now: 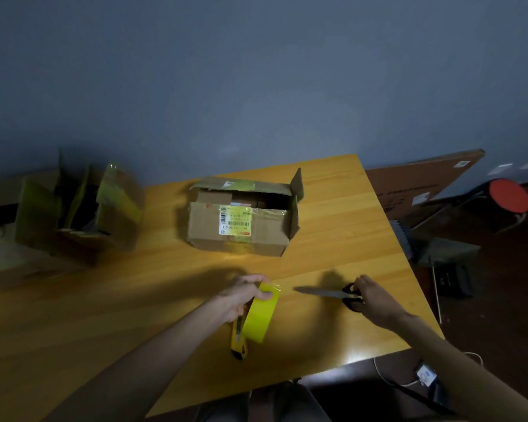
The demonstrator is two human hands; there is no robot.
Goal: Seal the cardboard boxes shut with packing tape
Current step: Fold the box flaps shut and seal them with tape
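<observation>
The yellow roll of tape stands on edge on the desk close in front of you, at about six o'clock from the open box. Your left hand grips it from above, fingers curled over the top of the rim, where a short loose end seems to be lifted. The roll looks light and stiff, but its smooth face may be slippery, so hold it by the rim or through the core and keep the loose end from folding back on itself.

The box sits at twelve o'clock from the roll, well apart from it. Its top flaps are not closed: one stands upright at the three o'clock end and the contents show inside. A label and old tape cover its near wall. The cardboard looks light and easily dented, so press the flaps flat near the middle seam rather than at the corners.

A yellow knife lies just beside the roll, partly behind it. At three o'clock from the roll your right hand grasps the black handles of the scissors, blades pointing towards nine o'clock.

A second box, blurred and also open, stands at ten o'clock. A red stool is off the desk at two o'clock.
</observation>
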